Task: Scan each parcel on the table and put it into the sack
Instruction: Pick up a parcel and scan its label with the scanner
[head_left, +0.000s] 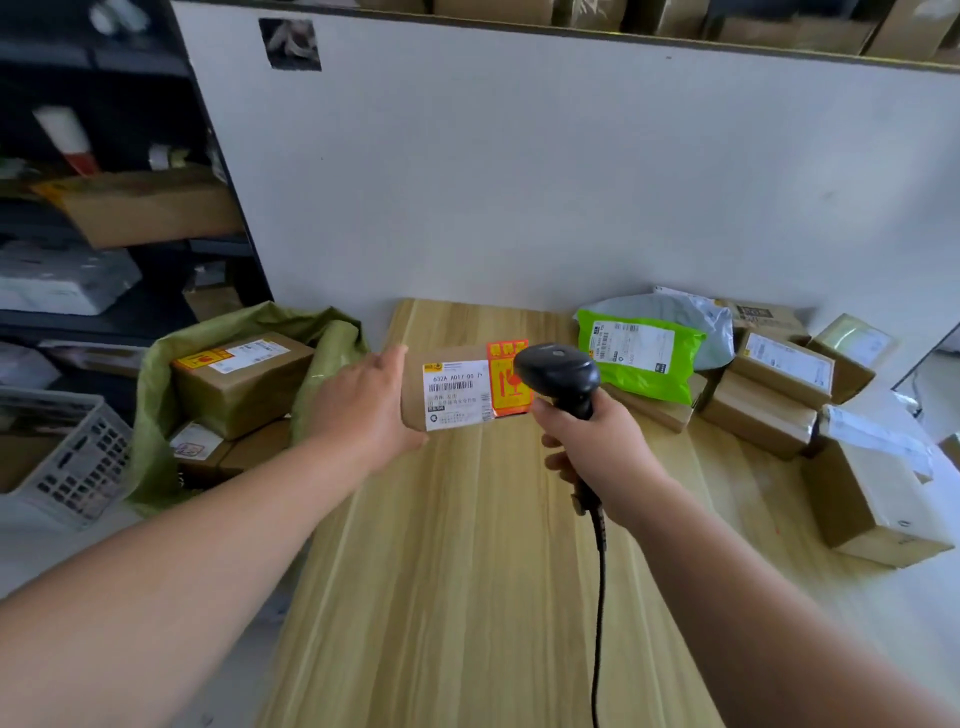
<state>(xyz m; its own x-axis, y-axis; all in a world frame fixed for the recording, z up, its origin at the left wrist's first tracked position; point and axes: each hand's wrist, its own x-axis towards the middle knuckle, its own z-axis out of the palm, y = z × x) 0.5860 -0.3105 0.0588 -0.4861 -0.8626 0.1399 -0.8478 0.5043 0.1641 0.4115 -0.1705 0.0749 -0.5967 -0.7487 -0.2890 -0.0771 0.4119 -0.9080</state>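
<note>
A brown cardboard parcel (460, 392) with a white barcode label and an orange fragile sticker lies on the wooden table (467, 571). My left hand (363, 405) holds its left end, fingers wrapped behind it. My right hand (592, 447) grips a black corded barcode scanner (558, 374), whose head hangs just right of the label and points at it. Left of the table a green sack (150, 395) stands open with several brown boxes (239, 379) inside.
More parcels crowd the table's right side: a bright green mailer (644, 353), a grey mailer (670, 309) and several brown boxes (779, 395). A grey crate (67, 457) and dark shelving (104, 208) stand at the left. A white wall (571, 182) backs the table.
</note>
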